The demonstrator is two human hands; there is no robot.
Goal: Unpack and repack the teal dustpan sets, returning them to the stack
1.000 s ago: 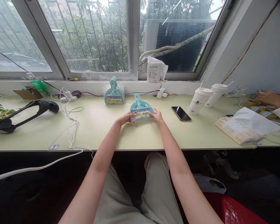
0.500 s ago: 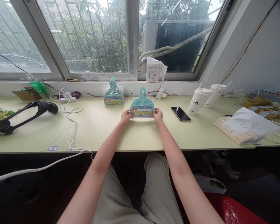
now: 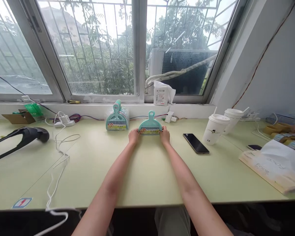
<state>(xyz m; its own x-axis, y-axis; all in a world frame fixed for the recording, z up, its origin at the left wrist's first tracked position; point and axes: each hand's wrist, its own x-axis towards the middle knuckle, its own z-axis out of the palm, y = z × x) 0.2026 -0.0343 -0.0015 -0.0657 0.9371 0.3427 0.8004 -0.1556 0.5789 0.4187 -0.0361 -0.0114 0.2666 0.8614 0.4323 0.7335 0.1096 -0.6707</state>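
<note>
A teal dustpan-and-brush set (image 3: 150, 123) with a round-holed handle and a yellow printed label stands upright near the back of the table. My left hand (image 3: 133, 136) grips its lower left corner, and my right hand (image 3: 165, 135) grips the lower right corner. Both arms are stretched far forward. To the left of my left hand stands a row of several matching dustpan sets (image 3: 117, 116) in clear wrapping, one behind another. A small gap separates that row from the held set.
On the right lie a black phone (image 3: 196, 143), two white lidded cups (image 3: 215, 129) with straws and a tissue pack (image 3: 272, 167). White cables (image 3: 61, 152) and a black headset-like frame (image 3: 22, 137) lie left. A wrapped box (image 3: 161, 94) sits on the sill.
My hands have pushed the held dustpan set farther back, closer to the wall and the window sill. The view has tilted up and come nearer over the table.
</note>
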